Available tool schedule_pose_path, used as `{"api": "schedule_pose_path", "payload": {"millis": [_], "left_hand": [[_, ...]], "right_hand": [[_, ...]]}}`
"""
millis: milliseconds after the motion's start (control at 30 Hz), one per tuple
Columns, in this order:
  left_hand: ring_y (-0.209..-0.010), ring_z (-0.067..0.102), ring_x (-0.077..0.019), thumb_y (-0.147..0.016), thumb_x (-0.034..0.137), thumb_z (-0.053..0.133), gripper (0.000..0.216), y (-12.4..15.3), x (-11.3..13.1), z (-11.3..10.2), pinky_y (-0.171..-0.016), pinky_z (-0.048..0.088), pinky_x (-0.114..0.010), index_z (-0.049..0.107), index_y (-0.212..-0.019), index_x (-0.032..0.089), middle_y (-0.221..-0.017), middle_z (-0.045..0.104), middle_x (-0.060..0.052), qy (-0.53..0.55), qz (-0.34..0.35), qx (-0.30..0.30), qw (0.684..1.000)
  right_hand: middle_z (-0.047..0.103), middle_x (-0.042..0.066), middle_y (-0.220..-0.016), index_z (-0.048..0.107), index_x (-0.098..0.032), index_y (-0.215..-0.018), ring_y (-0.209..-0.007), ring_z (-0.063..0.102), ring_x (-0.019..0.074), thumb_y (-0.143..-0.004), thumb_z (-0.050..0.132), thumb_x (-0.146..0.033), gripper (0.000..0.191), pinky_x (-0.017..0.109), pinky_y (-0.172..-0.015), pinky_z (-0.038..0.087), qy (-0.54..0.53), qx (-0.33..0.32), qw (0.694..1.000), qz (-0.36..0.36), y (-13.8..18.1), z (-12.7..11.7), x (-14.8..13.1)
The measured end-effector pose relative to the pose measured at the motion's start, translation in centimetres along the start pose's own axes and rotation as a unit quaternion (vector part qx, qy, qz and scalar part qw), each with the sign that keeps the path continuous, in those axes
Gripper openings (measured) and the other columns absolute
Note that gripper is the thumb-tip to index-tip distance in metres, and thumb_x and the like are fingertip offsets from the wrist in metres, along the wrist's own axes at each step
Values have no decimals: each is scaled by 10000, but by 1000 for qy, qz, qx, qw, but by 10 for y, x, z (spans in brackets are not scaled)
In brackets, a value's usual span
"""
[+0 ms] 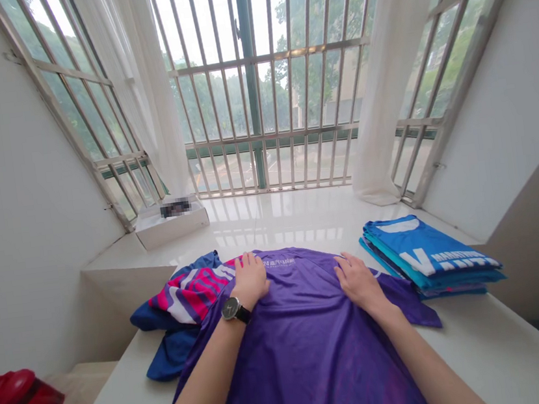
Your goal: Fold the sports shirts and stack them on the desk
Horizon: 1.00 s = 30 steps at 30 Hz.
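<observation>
A purple T-shirt [311, 347] lies spread over the white table, with small white lettering near its far edge. My left hand [251, 279], a black-strapped watch on its wrist, rests flat on the shirt's upper left part with the fingers stretched out. On the upper right shoulder lies my right hand [359, 279], its fingers extended and slightly bent, touching the cloth. Left of the purple shirt, and partly under it, are a crumpled pink-and-white patterned shirt [187, 297] and dark blue cloth [170, 355].
A stack of folded blue and teal shirts [433, 251] stands at the right. On the white window ledge sits a white box [174, 225] with a blurred patch on it. White curtains [377, 84] hang before the barred window. A red bucket-like object [21, 399] is at lower left.
</observation>
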State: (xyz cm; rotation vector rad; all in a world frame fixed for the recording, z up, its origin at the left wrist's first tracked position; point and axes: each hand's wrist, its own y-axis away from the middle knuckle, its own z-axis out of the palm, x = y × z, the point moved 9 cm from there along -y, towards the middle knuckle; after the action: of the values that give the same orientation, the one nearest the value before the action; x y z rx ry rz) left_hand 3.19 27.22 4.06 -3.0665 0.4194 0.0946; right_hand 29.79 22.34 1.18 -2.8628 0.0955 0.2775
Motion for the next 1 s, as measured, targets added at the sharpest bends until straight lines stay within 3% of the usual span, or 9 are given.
{"api": "schedule_pose_path", "payload": {"millis": [133,200,267,433,600,733,900,1000], "left_hand": [[-1415,328,-337,-917,482,493,577,5,96,-4,-1153,270,-502,485,-1395,159,-1491,446,-169,93,156,46,982],[-1404,338,-335,-945,527,422,579,3,125,3,-1152,274,-509,480,-1400,174,-1483,455,-157,119,180,59,975],[-1410,324,-344,-957,554,376,601,-2,140,15,-1158,254,-534,461,-1426,187,-1499,438,-150,136,181,63,972],[-1450,265,-330,-963,601,308,631,-8,139,43,-1187,194,-545,423,-1474,250,-1555,377,-108,172,175,67,967],[-1467,238,-315,-962,610,291,641,-9,135,48,-1199,171,-533,403,-1492,266,-1573,356,-87,177,174,65,966],[-1466,235,-319,-961,605,298,639,-9,137,47,-1199,161,-540,408,-1490,264,-1572,357,-83,176,174,62,967],[-1457,247,-324,-963,600,297,633,-10,137,47,-1194,170,-546,419,-1482,260,-1567,364,-86,176,176,70,966],[-1450,259,-327,-964,601,296,633,-9,137,47,-1190,178,-547,425,-1477,253,-1559,374,-96,176,178,75,965]], "right_hand": [[654,132,-1261,619,-152,-1249,-1145,604,240,-981,293,-242,432,332,-987,435,-24,45,998,36,1,-33,32],[648,125,-1277,618,-164,-1246,-1097,635,250,-977,318,-266,415,336,-922,470,-18,47,996,70,4,-40,48],[592,135,-1358,599,-159,-1277,-1060,657,261,-974,315,-256,426,346,-867,492,15,27,995,96,7,-36,59],[447,233,-1466,492,-121,-1401,-945,705,275,-933,300,-123,507,382,-795,506,121,-91,982,111,12,-6,67],[649,202,-1188,624,-129,-1212,-963,694,301,-944,363,-183,378,389,-772,502,125,-118,974,145,14,-7,79],[687,143,-1074,689,-172,-1045,-977,672,296,-932,492,-321,272,363,-756,492,117,-97,978,144,13,-18,79],[686,140,-1055,685,-168,-935,-1057,611,298,-922,528,-410,288,355,-864,450,110,11,993,41,3,-42,52],[700,109,-861,642,-187,-953,-867,655,270,-943,456,-456,327,334,-737,454,45,13,994,99,3,-46,64]]}}
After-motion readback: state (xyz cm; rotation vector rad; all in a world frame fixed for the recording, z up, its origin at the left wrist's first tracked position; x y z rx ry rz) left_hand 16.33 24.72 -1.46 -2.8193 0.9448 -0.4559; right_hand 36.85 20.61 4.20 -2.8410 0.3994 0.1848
